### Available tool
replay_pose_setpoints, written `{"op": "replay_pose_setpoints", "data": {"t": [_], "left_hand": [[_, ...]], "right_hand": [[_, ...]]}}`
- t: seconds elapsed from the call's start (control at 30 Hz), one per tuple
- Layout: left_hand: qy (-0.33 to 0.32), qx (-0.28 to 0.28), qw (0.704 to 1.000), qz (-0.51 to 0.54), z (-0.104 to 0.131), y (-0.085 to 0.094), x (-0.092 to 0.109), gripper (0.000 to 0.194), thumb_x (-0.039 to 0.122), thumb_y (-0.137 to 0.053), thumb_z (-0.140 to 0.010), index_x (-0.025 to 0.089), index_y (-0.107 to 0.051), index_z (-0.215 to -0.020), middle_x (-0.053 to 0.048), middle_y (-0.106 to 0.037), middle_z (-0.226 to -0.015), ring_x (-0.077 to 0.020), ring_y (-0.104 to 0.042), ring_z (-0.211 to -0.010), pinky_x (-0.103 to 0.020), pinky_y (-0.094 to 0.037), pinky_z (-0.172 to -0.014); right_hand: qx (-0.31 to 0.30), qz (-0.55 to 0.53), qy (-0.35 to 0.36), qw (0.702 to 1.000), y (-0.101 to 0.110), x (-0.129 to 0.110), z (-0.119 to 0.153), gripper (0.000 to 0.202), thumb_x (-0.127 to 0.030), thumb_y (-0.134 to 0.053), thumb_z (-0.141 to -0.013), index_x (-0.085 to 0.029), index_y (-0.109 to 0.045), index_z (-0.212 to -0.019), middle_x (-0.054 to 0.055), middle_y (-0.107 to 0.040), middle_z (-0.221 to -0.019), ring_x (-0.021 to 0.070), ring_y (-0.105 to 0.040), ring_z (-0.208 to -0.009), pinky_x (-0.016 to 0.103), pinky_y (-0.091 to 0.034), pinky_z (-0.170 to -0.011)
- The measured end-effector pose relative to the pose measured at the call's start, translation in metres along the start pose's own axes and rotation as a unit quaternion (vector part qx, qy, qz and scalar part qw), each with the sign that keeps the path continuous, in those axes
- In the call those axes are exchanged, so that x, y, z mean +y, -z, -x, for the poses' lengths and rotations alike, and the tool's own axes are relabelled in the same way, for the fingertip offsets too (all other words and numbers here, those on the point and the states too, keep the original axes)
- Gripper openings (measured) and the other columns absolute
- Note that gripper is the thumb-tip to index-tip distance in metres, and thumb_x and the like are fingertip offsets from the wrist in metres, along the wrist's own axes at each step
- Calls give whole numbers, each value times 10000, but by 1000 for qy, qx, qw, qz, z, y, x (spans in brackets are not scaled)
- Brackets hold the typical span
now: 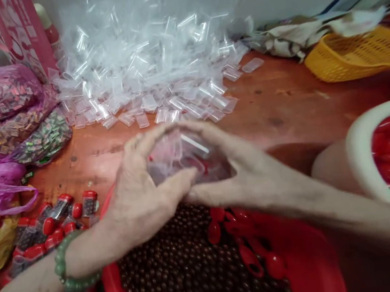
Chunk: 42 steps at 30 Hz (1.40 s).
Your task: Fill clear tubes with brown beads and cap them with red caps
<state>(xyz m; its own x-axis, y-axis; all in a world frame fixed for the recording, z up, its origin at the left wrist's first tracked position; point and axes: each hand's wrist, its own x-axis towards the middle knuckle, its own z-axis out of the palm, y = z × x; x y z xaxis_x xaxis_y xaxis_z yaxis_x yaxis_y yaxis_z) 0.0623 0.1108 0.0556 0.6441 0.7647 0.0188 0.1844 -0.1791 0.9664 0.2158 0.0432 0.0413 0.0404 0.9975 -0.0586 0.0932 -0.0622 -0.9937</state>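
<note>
My left hand (133, 196), with a green bead bracelet (67, 263) at its wrist, curves around a bunch of clear plastic pieces (181, 152). My right hand (244, 173) closes round the same bunch from the other side, and the fingertips of both hands meet. Motion blur hides how many pieces there are; a little red shows among them. Just below the hands is a red basin (311, 255) full of small dark brown balls (181, 261). Several red plastic caps (253, 259) lie on the balls at the basin's right side.
A big heap of clear plastic sleeves (149, 66) covers the back of the wooden table (268, 104). Left are bags of small printed pieces (2, 113) and filled containers with red caps (53, 225). Right are a yellow basket (355, 57) and a white bucket (355, 150) of red parts.
</note>
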Motion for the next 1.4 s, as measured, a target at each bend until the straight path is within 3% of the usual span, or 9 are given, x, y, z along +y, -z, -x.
{"op": "replay_pose_setpoints", "data": {"t": [0.1,0.23,0.37,0.5,0.83,0.97,1.13,1.27,1.4], "left_hand": [[69,-29,997,9,25,-15,-32,526,194,-660,-765,286,-534,-1268,-51,-598,-1248,-241,-581,-1143,-476,-460,-1030],[102,-112,982,-111,13,-18,-56,577,191,-636,-753,252,-493,-1309,-86,-578,-1248,-265,-557,-1145,-499,-431,-1036],[62,-224,931,-280,-6,-12,-54,637,147,-582,-726,195,-459,-1350,-128,-590,-1165,-290,-580,-1075,-470,-478,-944],[47,-279,879,-384,-15,-16,-53,437,166,-560,-707,126,-584,-1141,-144,-636,-1013,-267,-643,-850,-368,-523,-732],[147,-461,838,-252,1,-13,-38,92,210,-594,-650,194,-564,-736,9,-613,-639,-135,-549,-512,-209,-372,-421],[130,-442,853,-245,7,-6,-28,142,262,-626,-677,196,-581,-794,7,-629,-688,-148,-582,-561,-218,-411,-452],[70,-335,875,-343,-2,3,-28,525,325,-655,-756,122,-518,-1220,-148,-599,-1172,-283,-612,-1033,-371,-507,-852],[9,-305,893,-331,1,6,-36,644,164,-563,-787,159,-359,-1398,-171,-452,-1375,-291,-562,-1170,-401,-479,-950],[-58,-237,902,-357,12,6,-38,614,114,-495,-818,158,-351,-1414,-182,-460,-1381,-288,-579,-1153,-403,-485,-936]], "right_hand": [[-61,-15,-61,996,-4,30,18,650,-310,-742,-707,-266,-465,-1294,51,-640,-1208,230,-649,-1067,372,-560,-887],[-108,99,-64,987,8,53,6,632,-320,-738,-671,-214,-528,-1257,69,-636,-1227,261,-621,-1107,421,-500,-969],[-126,275,-61,951,18,50,-9,548,-305,-729,-643,-209,-615,-1170,55,-697,-1083,263,-656,-971,386,-518,-872],[-172,333,-116,920,21,46,-15,394,-293,-705,-644,-218,-689,-1031,29,-724,-836,226,-661,-730,317,-515,-659],[-352,207,-249,878,14,31,9,151,-221,-671,-662,-212,-669,-813,-47,-606,-573,124,-544,-501,226,-401,-458],[-349,189,-215,892,15,19,10,175,-230,-684,-695,-204,-692,-868,-26,-669,-667,142,-602,-565,234,-449,-499],[-243,264,-51,932,19,28,-10,430,-329,-707,-740,-225,-658,-1154,41,-708,-1108,247,-655,-1017,361,-511,-883],[-182,345,30,920,24,46,-10,643,-376,-697,-758,-199,-516,-1349,110,-579,-1343,300,-528,-1238,472,-404,-1050],[-116,425,56,896,29,46,12,448,-365,-593,-845,-202,-583,-1263,123,-628,-1225,300,-565,-1151,487,-437,-1001]]}}
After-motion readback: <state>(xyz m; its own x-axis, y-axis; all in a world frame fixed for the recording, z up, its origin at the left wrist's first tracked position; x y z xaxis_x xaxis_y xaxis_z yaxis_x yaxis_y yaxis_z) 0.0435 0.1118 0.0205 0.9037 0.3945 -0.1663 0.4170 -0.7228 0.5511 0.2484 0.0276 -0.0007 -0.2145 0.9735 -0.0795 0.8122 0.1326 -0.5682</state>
